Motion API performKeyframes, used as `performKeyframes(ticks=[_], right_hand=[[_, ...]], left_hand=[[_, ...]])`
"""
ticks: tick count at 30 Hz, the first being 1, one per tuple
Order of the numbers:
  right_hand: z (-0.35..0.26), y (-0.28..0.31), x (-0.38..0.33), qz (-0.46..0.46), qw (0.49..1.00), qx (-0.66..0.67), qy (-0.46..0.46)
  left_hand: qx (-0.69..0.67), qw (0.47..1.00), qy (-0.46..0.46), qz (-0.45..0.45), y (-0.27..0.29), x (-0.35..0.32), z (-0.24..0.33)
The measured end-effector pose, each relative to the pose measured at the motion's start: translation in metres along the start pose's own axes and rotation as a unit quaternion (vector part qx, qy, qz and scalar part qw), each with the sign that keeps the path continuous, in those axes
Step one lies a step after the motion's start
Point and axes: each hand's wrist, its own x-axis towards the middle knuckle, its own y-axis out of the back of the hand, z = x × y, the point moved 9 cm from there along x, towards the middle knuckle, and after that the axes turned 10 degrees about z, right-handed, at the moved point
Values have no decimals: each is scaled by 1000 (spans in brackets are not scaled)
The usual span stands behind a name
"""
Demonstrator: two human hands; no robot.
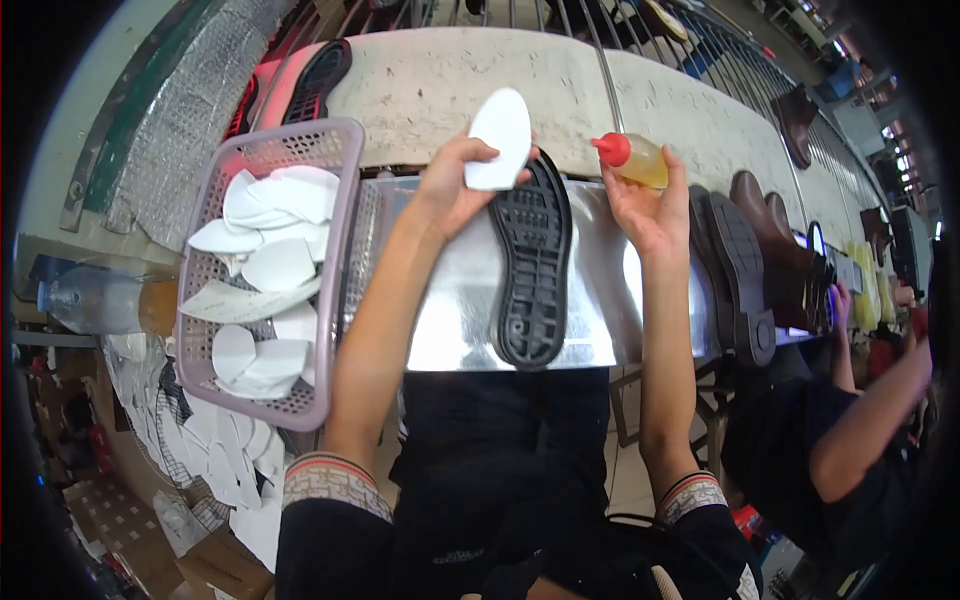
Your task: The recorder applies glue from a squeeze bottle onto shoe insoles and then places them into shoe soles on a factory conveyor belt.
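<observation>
Between thumb and fingers, my left hand (455,185) grips a white pointed insole piece (502,135), raised over the toe end of a black shoe sole (533,270). The sole lies hollow ribbed side up on a shiny metal plate (450,320), its toe partly covered by the hand and the insole piece. To the right, my right hand (650,215) holds a small squeeze bottle (645,165) of yellowish liquid, its red nozzle tilted to the left, clear of the sole.
A mauve basket (325,350) of white insole pieces (280,265) stands at the left. Brown shoes and soles (740,270) line the right side, near a co-worker's arm (875,430). Beyond runs a pale conveyor belt (450,90) carrying another sole (318,80).
</observation>
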Motion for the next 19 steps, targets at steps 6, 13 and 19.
performKeyframes(ticks=[6, 13, 19], right_hand=[[3, -66, -16, -183, 897, -299, 271], [11, -75, -43, -230, 844, -368, 315], [25, -82, -63, -318, 796, -439, 269]], left_hand=[[-26, 998, 21, 44, -4, -3, -13], [-38, 993, 31, 106, -4, -9, -5], [-49, 989, 70, 119, -10, -19, -22]])
